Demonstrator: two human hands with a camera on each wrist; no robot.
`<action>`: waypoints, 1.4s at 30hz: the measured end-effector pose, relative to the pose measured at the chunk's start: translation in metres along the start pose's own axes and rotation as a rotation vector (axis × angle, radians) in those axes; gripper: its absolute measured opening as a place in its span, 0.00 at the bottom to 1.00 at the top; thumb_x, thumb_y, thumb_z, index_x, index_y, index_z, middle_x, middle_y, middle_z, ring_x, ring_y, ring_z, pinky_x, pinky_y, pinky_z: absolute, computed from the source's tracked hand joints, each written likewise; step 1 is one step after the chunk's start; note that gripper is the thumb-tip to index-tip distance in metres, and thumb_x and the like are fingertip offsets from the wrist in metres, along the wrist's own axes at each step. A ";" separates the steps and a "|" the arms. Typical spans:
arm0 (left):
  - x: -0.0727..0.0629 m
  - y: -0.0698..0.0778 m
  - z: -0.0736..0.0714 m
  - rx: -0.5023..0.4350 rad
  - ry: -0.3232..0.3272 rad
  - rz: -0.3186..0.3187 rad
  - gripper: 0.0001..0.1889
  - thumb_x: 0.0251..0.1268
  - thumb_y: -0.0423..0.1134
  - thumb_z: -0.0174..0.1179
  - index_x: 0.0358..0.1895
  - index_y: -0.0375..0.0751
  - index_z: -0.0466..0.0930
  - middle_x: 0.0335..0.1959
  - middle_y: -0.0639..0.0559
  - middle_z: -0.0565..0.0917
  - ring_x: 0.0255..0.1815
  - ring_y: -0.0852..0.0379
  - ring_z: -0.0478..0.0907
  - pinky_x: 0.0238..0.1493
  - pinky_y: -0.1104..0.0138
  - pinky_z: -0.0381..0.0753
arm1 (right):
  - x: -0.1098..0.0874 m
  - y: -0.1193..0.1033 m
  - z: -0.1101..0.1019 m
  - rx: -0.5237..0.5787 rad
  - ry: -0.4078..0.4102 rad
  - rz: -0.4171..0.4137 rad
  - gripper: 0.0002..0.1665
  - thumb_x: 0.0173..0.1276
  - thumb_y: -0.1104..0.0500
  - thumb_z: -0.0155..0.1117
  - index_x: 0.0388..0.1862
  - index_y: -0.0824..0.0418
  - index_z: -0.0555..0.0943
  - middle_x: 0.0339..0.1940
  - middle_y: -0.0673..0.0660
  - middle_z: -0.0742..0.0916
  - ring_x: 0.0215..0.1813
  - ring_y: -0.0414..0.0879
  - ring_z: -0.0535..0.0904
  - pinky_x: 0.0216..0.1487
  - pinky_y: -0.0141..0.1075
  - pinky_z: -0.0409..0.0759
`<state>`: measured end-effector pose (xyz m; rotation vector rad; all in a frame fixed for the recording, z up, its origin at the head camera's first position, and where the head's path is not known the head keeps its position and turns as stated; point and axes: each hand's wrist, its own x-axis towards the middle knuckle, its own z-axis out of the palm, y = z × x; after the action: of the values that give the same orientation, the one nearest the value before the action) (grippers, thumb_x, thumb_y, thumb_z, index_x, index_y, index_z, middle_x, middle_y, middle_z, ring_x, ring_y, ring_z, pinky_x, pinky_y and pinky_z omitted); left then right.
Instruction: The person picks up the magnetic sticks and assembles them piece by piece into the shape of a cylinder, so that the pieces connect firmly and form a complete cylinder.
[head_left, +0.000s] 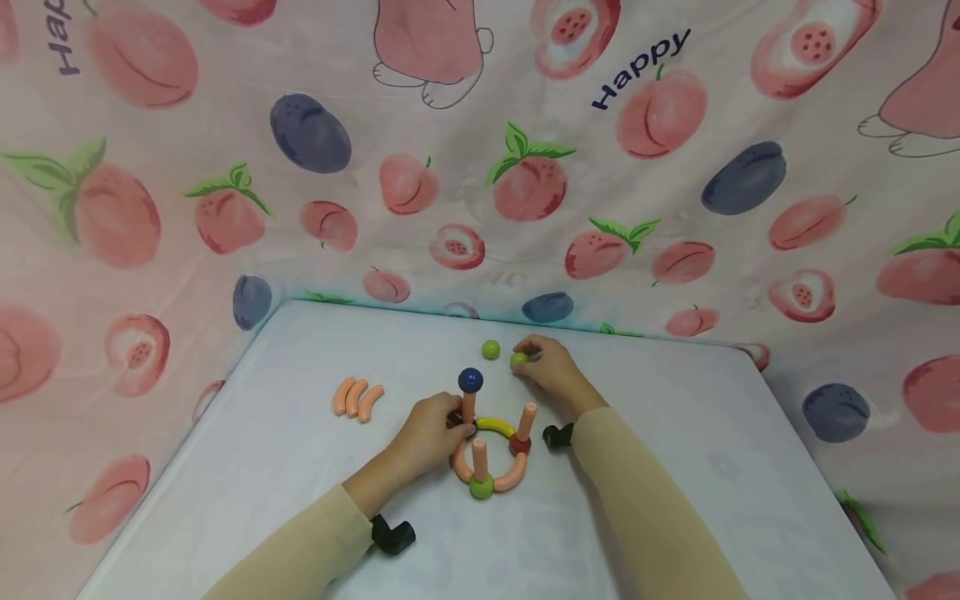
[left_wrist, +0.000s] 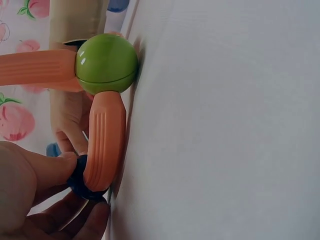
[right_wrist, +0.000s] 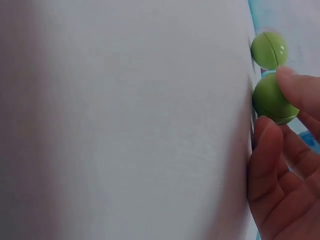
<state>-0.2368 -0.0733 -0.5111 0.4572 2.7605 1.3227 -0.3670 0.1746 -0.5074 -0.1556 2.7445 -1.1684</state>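
Observation:
A toy ring of orange curved pieces and one yellow curved piece [head_left: 497, 425] lies on the table, joined by balls, with orange rods standing up from it. My left hand [head_left: 427, 429] pinches the dark blue ball [left_wrist: 77, 180] at the ring's left corner between thumb and fingers. Above it, another blue ball [head_left: 470, 380] tops an upright rod. A green ball [left_wrist: 106, 62] joins the near corner, a red ball [head_left: 519, 444] the right one. Beyond the ring, my right hand [head_left: 552, 367] holds a loose green ball [right_wrist: 272, 100] by thumb and fingers, at the tabletop.
Beside the held ball sits a second loose green ball [head_left: 491, 349]. Several orange curved pieces [head_left: 352, 398] lie side by side on the left of the white table [head_left: 247, 500]. A fruit-print cloth [head_left: 465, 200] hangs behind the table.

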 end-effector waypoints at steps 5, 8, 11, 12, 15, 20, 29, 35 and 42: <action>-0.006 -0.003 0.000 0.016 0.061 -0.011 0.08 0.71 0.37 0.72 0.50 0.41 0.88 0.44 0.51 0.89 0.44 0.60 0.85 0.48 0.63 0.88 | -0.012 -0.002 -0.004 0.029 -0.043 0.010 0.18 0.73 0.53 0.76 0.60 0.51 0.86 0.59 0.54 0.88 0.51 0.50 0.83 0.42 0.36 0.84; -0.009 -0.006 -0.001 0.022 0.098 -0.037 0.07 0.71 0.37 0.72 0.48 0.42 0.88 0.43 0.51 0.90 0.41 0.61 0.85 0.43 0.66 0.88 | -0.018 -0.002 -0.005 0.052 -0.054 0.004 0.18 0.73 0.52 0.76 0.59 0.50 0.86 0.59 0.55 0.88 0.49 0.49 0.83 0.40 0.36 0.85; -0.012 -0.009 -0.003 0.024 0.133 -0.057 0.06 0.70 0.36 0.72 0.46 0.43 0.89 0.41 0.51 0.89 0.39 0.61 0.84 0.39 0.69 0.86 | -0.024 -0.001 -0.004 0.071 -0.046 -0.025 0.17 0.74 0.52 0.75 0.60 0.50 0.87 0.60 0.56 0.87 0.48 0.49 0.83 0.39 0.37 0.85; -0.013 -0.009 -0.003 0.028 0.144 -0.060 0.05 0.70 0.36 0.72 0.46 0.44 0.89 0.40 0.51 0.89 0.39 0.61 0.84 0.38 0.69 0.86 | -0.026 -0.002 -0.004 0.082 -0.041 -0.033 0.17 0.74 0.52 0.75 0.60 0.50 0.87 0.60 0.56 0.87 0.47 0.49 0.83 0.38 0.38 0.85; -0.017 -0.010 -0.004 0.040 0.178 -0.064 0.04 0.69 0.36 0.73 0.43 0.44 0.89 0.39 0.51 0.89 0.39 0.60 0.85 0.39 0.68 0.85 | -0.034 -0.007 -0.006 0.134 -0.024 -0.065 0.18 0.74 0.51 0.75 0.60 0.50 0.87 0.60 0.57 0.87 0.43 0.51 0.83 0.35 0.38 0.85; -0.022 -0.010 -0.006 0.068 0.210 -0.071 0.03 0.69 0.35 0.73 0.39 0.44 0.88 0.38 0.50 0.89 0.40 0.58 0.86 0.40 0.65 0.86 | -0.049 -0.021 -0.010 0.208 0.001 -0.132 0.19 0.73 0.50 0.76 0.60 0.51 0.87 0.56 0.56 0.89 0.43 0.53 0.84 0.34 0.38 0.85; -0.028 -0.008 -0.008 0.087 0.235 -0.102 0.06 0.70 0.36 0.73 0.44 0.40 0.88 0.38 0.48 0.87 0.38 0.58 0.85 0.37 0.68 0.84 | -0.078 -0.054 -0.014 0.247 0.021 -0.272 0.20 0.73 0.50 0.77 0.60 0.53 0.87 0.54 0.55 0.91 0.46 0.50 0.85 0.37 0.38 0.87; -0.031 -0.006 -0.008 0.111 0.247 -0.107 0.06 0.69 0.36 0.73 0.44 0.39 0.88 0.38 0.47 0.86 0.38 0.57 0.84 0.37 0.66 0.84 | -0.086 -0.065 -0.011 0.243 0.010 -0.306 0.19 0.72 0.52 0.77 0.59 0.54 0.88 0.52 0.54 0.92 0.46 0.51 0.84 0.38 0.38 0.85; -0.033 -0.004 -0.007 0.133 0.260 -0.107 0.07 0.69 0.36 0.73 0.44 0.38 0.88 0.38 0.47 0.86 0.39 0.56 0.84 0.39 0.63 0.84 | -0.091 -0.065 -0.009 0.240 0.024 -0.328 0.19 0.72 0.52 0.77 0.59 0.54 0.88 0.51 0.53 0.91 0.46 0.50 0.83 0.37 0.37 0.84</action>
<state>-0.2074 -0.0905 -0.5127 0.1483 3.0466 1.2610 -0.2768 0.1501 -0.4450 -0.5826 2.6369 -1.5769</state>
